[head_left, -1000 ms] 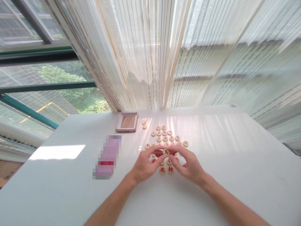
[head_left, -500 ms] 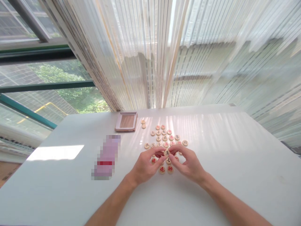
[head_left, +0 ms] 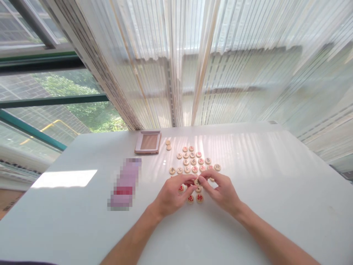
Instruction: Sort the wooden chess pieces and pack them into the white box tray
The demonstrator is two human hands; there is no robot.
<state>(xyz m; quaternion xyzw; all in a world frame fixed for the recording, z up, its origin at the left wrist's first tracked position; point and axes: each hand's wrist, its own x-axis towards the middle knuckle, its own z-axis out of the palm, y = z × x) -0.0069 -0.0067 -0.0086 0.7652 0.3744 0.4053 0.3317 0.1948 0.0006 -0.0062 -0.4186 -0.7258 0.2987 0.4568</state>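
Note:
A round wooden Chinese chess piece [head_left: 197, 182] with a black character is held raised above the other pieces, between the fingertips of both hands. My left hand [head_left: 172, 193] comes at it from the left, thumb and forefinger curled to its edge. From the right, my right hand [head_left: 220, 189] pinches the same piece with thumb and fingers. Just below lie two red-marked pieces, one left [head_left: 190, 199] and one right [head_left: 200, 198]. Several more pieces, red and black, lie face up in rows beyond, such as a black-marked piece [head_left: 172, 170]. My hands hide some of them.
On the white table [head_left: 261, 213], a shallow box with a pale frame [head_left: 138, 144] stands at the back left. Two blank-looking pieces [head_left: 168, 145] lie beside it. A pinkish, pixelated object [head_left: 125, 184] is left of the hands. Striped curtains [head_left: 187, 73] hang behind.
The held piece has turned between my fingers, so its character stands at a different angle, and it has shifted slightly right. Both hands stay in nearly the same place.

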